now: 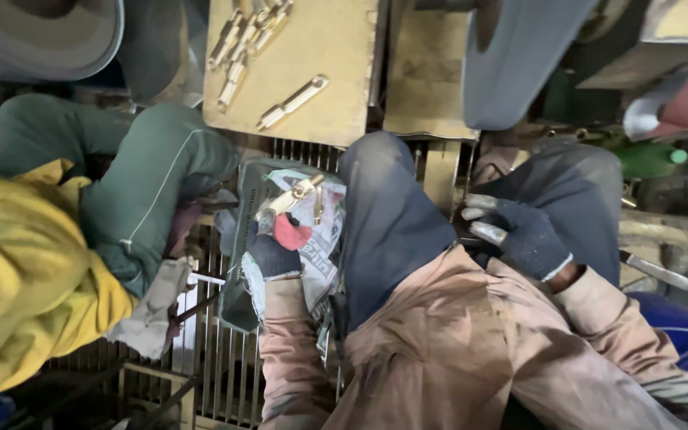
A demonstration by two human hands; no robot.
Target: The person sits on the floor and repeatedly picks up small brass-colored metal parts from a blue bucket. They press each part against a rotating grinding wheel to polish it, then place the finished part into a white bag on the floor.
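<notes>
The left hand (274, 248), in a dark glove with a red patch at the thumb, is closed around the lower end of a long brass fitting (288, 199), which slants up and to the right from the fingers. The piece sits over a grey plastic crate (242, 239) that rests on a slatted metal grate (224, 366) just left of the person's knee. The crate is lined with crumpled newspaper (322, 239), and another short brass piece (318, 205) lies on the paper just right of the held one; how much more the crate holds is hidden by the hand and the paper. The right hand (519, 231), in a dark glove with pale, worn fingertips, lies on the right thigh with the fingers bent; whether it grips anything cannot be told. Ahead of the knees a tan board (336, 72) carries more brass fittings: a heap (244, 40) near its upper left corner and one single piece (293, 102) lying apart toward the middle. To the left sits another person in a yellow top (17, 263) and green trousers (153, 183), whose pale-gloved hand (153, 310) rests by the crate's lower left corner.
</notes>
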